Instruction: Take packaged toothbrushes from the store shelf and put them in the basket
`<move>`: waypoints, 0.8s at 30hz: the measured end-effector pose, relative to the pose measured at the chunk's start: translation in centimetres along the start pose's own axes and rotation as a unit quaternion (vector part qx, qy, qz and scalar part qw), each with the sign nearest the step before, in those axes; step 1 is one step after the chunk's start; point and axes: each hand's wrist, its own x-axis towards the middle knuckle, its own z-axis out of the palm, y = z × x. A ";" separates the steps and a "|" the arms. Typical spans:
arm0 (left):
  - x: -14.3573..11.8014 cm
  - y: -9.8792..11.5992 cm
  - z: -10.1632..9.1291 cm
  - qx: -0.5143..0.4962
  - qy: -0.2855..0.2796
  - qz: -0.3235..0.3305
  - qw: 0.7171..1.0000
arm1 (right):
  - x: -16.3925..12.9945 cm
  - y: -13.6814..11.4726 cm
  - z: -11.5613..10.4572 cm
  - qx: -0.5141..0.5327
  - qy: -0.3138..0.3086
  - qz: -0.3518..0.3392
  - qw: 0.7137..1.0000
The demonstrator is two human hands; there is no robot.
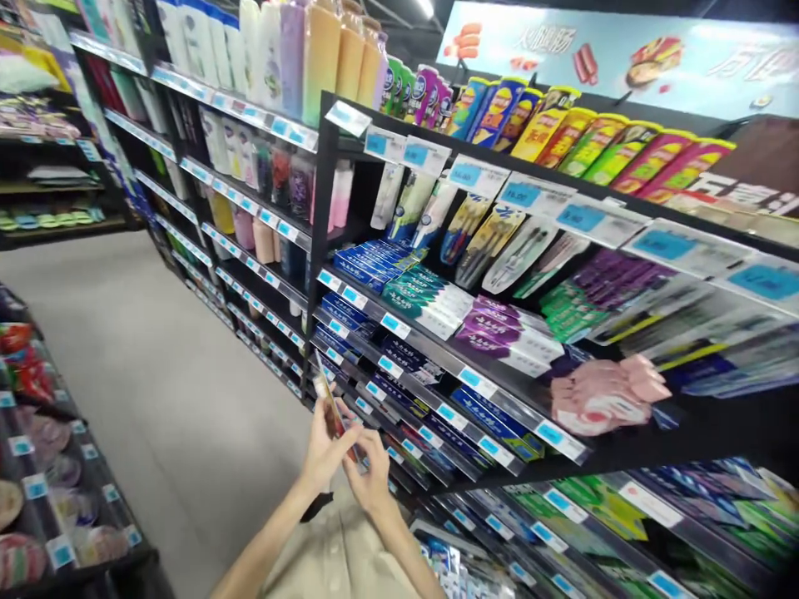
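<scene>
Both hands, left hand (pixel 325 453) and right hand (pixel 373 478), pinch a thin pack (pixel 330 403) just off the toothpaste shelf (pixel 499 399); fingertip hold looks light, so it could slip floorward.

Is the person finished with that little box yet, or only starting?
Already off the shelf: a slim box, gripped by the left hand and right hand. In hand: it is held upright before the toothpaste shelves. Left: it sits in no shelf slot yet.

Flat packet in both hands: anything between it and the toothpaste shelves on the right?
Nothing visible. The left hand and right hand hold the flat packet in open aisle air, just short of the toothpaste shelves.
</scene>
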 end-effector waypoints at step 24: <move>15.8 -4.6 -19.2 0.273 -0.420 -0.115 0.858 | 28.6 4.2 -0.5 -0.017 0.382 0.134 0.914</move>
